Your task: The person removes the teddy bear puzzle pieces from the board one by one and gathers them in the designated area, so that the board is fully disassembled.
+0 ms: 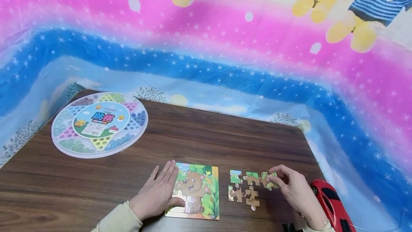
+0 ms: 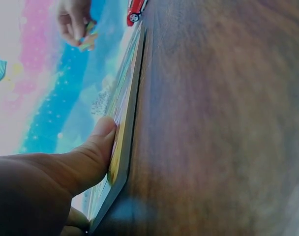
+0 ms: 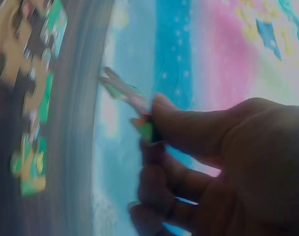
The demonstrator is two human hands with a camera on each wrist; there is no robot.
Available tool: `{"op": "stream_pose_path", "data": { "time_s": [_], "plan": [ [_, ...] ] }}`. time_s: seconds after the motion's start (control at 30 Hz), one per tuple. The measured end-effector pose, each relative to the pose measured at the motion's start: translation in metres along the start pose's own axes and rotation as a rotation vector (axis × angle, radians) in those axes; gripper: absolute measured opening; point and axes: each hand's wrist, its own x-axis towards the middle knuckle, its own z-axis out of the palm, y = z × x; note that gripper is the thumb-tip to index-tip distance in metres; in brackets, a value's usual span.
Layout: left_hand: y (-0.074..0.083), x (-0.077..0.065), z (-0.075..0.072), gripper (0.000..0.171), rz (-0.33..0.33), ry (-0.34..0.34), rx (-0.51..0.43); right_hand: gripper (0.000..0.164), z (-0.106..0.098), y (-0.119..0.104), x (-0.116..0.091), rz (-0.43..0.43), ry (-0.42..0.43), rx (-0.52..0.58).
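Observation:
My left hand (image 1: 157,189) lies spread over the left side of a square jigsaw puzzle (image 1: 193,185) with a brown bear picture. Its thumb (image 2: 93,155) rests on the puzzle's surface near the edge. My right hand (image 1: 294,185) pinches a jigsaw piece (image 3: 122,91) between thumb and fingertips. In the left wrist view that piece is raised above the table. Loose jigsaw pieces, such as a brown one (image 1: 252,198) and a green-topped one (image 1: 235,177), lie between the puzzle and my right hand.
A round Chinese checkers set (image 1: 99,124) lies at the back left of the dark wooden table (image 1: 193,128). To the right of my right hand stands a red toy car (image 1: 331,203). Patterned pink and blue cloth (image 1: 206,38) hangs around the table's far sides.

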Motion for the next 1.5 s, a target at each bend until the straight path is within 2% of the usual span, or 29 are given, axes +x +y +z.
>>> {"op": "stream_pose_path", "data": {
  "time_s": [0.2, 0.37, 0.63, 0.8, 1.07, 1.23, 1.5],
  "plan": [
    [0.001, 0.000, 0.000, 0.098, 0.005, 0.003, 0.005, 0.024, -0.002, 0.025, -0.007, 0.125, -0.098, -0.011],
    [0.002, -0.001, -0.001, 0.097, -0.001, 0.004, 0.003, 0.023, 0.001, 0.035, -0.010, 0.178, -0.133, 0.020],
    [0.001, 0.001, -0.001, 0.097, 0.011, 0.014, 0.019, 0.027, 0.011, 0.040, -0.005, 0.196, -0.166, -0.019],
    [0.001, 0.000, -0.001, 0.096, 0.011, 0.015, 0.009, 0.027, 0.014, 0.040, -0.002, 0.249, -0.190, -0.051],
    [0.001, -0.001, 0.000, 0.096, 0.015, 0.026, 0.010, 0.030, 0.016, 0.040, -0.003, 0.235, -0.173, -0.075],
    [0.000, -0.001, 0.001, 0.096, 0.012, 0.023, 0.003, 0.035, 0.017, 0.039, -0.002, 0.267, -0.192, -0.106],
    [0.000, -0.001, 0.001, 0.096, 0.013, 0.019, 0.005, 0.033, 0.019, 0.040, -0.003, 0.270, -0.206, -0.180]
  ]
}}
